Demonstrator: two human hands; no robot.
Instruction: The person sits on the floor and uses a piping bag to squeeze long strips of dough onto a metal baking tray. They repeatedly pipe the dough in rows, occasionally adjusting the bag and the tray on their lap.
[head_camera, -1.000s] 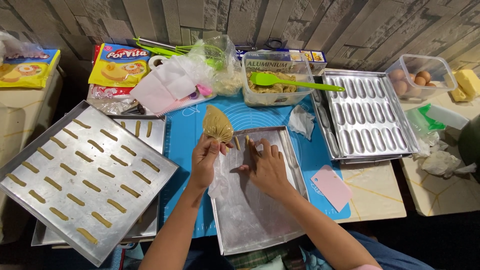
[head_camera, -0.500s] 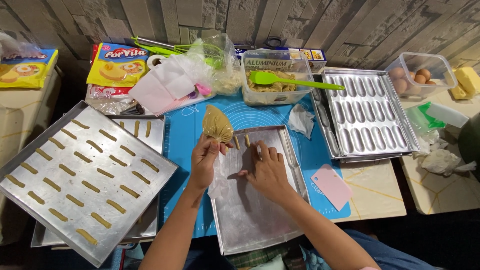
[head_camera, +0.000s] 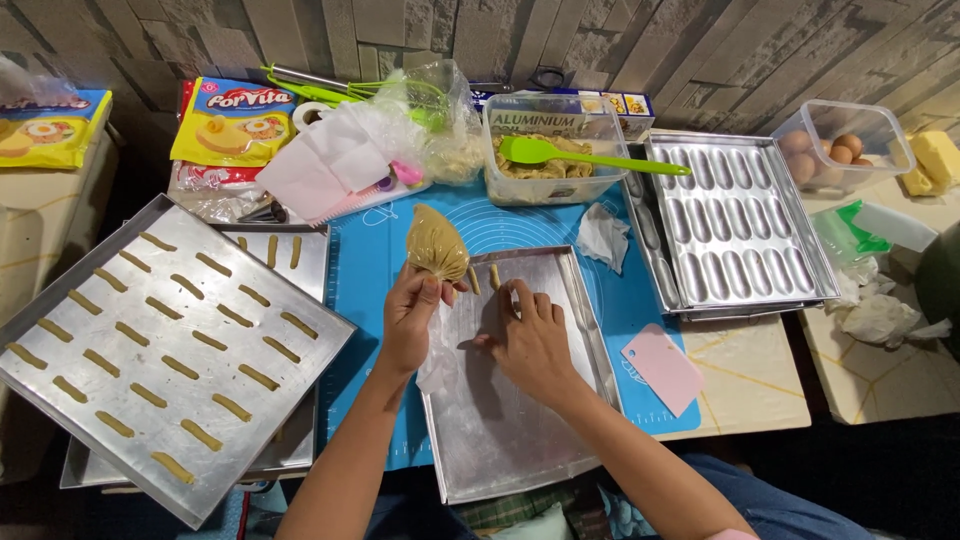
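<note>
My left hand (head_camera: 411, 318) grips a plastic piping bag (head_camera: 436, 243) full of tan dough, its bulb pointing away from me at the far left corner of a metal baking tray (head_camera: 510, 430). My right hand (head_camera: 530, 338) rests on the tray with fingers spread, touching a short strip of dough (head_camera: 494, 276). Another dough strip (head_camera: 473, 279) lies just beside the bag.
A large tray (head_camera: 170, 350) with several piped dough strips lies tilted at the left over another tray (head_camera: 290, 255). A moulded pan (head_camera: 735, 225) sits at the right, a clear tub of dough (head_camera: 552, 150) with a green spatula (head_camera: 590, 157) behind, a pink scraper (head_camera: 662, 368), and eggs (head_camera: 840, 145).
Both hands stay at the tray's far end with only small shifts; the right hand's fingers have spread a little over the dough strip.
</note>
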